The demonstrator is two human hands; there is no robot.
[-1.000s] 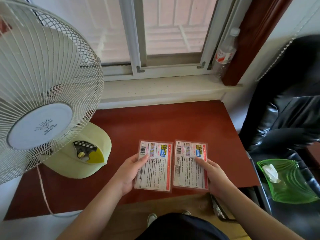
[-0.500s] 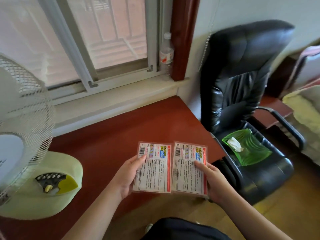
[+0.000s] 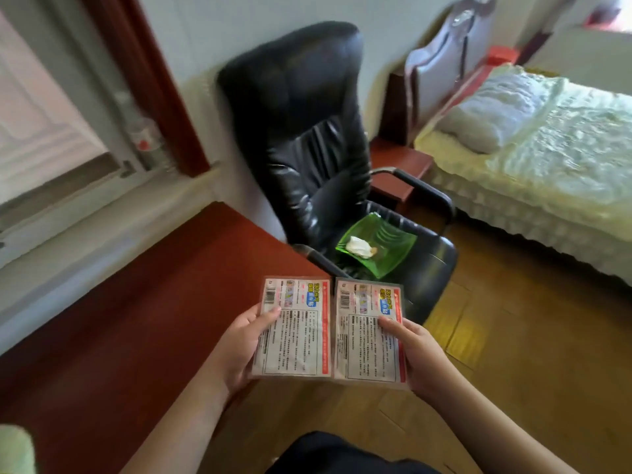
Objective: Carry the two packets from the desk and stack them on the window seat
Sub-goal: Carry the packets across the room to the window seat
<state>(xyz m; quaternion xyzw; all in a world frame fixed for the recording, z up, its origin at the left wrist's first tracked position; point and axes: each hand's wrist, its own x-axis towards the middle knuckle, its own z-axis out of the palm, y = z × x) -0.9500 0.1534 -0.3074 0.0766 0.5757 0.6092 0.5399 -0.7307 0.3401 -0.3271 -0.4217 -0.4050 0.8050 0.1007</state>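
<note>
Two flat printed packets are held side by side in front of me, text side up, above the desk's right edge and the wooden floor. My left hand (image 3: 239, 343) grips the left packet (image 3: 294, 333) at its left edge, thumb on top. My right hand (image 3: 417, 354) grips the right packet (image 3: 367, 336) at its right edge. The red-brown desk (image 3: 130, 319) lies at the lower left. A pale window ledge (image 3: 102, 227) runs along the window behind the desk.
A black leather office chair (image 3: 307, 138) stands to the right of the desk, with a green glass dish (image 3: 386, 248) holding a crumpled tissue on its seat. A plastic bottle (image 3: 147, 145) stands in the window corner. A bed (image 3: 547, 159) fills the right side. A fan base corner (image 3: 13, 449) shows at bottom left.
The view has swung to the right: the fan has slid out of sight, and the chair and bed have come into view. Both hands still hold the packets side by side, now off the desk's edge.
</note>
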